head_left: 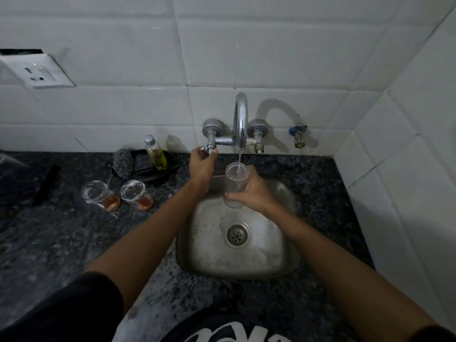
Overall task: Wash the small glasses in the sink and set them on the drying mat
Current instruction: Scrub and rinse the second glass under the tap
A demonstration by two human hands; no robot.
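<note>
My right hand (254, 191) grips a clear small glass (234, 183) upright over the steel sink (276, 257), right under the faucet spout (241, 119). A thin stream of water runs into the glass. My left hand (201, 162) holds the left tap handle (209, 146) with its fingers curled round it. Two more small glasses (101, 195) (137, 195) stand on the dark granite counter (61, 243) left of the sink, each with reddish-brown liquid at the bottom.
A black dish (170, 166) behind the glasses holds a scrubber (123, 162) and a small bottle of yellow liquid (155, 151). A second small tap (298, 135) sticks out of the tiled wall at the right. A wall socket (37, 72) sits at the upper left.
</note>
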